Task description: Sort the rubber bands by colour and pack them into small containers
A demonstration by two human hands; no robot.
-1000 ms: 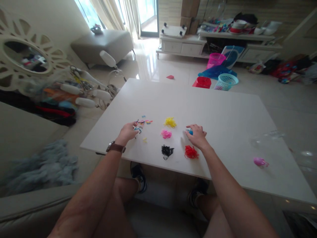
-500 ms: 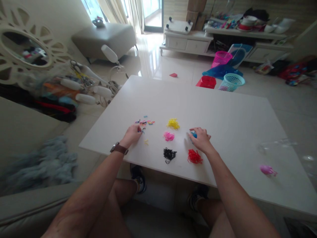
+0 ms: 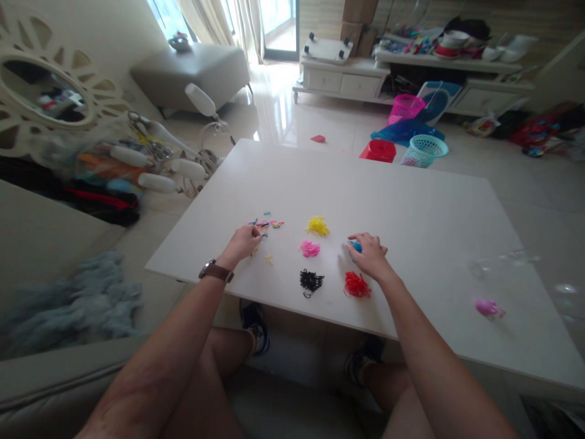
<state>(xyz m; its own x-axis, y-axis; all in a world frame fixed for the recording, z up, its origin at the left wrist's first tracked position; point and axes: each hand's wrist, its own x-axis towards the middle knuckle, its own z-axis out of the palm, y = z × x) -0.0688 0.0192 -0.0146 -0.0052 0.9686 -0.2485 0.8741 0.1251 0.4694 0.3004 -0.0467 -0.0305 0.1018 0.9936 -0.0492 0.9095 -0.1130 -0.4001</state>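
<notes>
On the white table [image 3: 402, 201], my left hand [image 3: 242, 242] pinches at the near edge of a small mixed-colour pile of loom rubber bands [image 3: 275, 224]. What its fingertips hold is too small to make out. My right hand [image 3: 371, 253] is curved over a pile of blue rubber bands [image 3: 356, 246], thumb and fingers apart, partly hiding it. Between the hands lie separate piles of yellow rubber bands [image 3: 317, 226], pink rubber bands [image 3: 309, 249] and black rubber bands [image 3: 311, 280]. Red rubber bands [image 3: 357, 285] lie just below my right hand. A few pale yellow bands [image 3: 269, 259] sit near my left hand.
A purple toy-like object [image 3: 489, 308] and a clear plastic item [image 3: 498, 263] lie at the table's right. Beyond the far edge stand a red bin [image 3: 381, 150] and a light blue basket [image 3: 425, 150]. A lamp with white shades [image 3: 158, 182] stands at the left.
My left hand has shifted slightly left and up along the mixed pile, uncovering pale yellow bits beneath it. My right hand stays over the blue bands. The view has moved slightly.
</notes>
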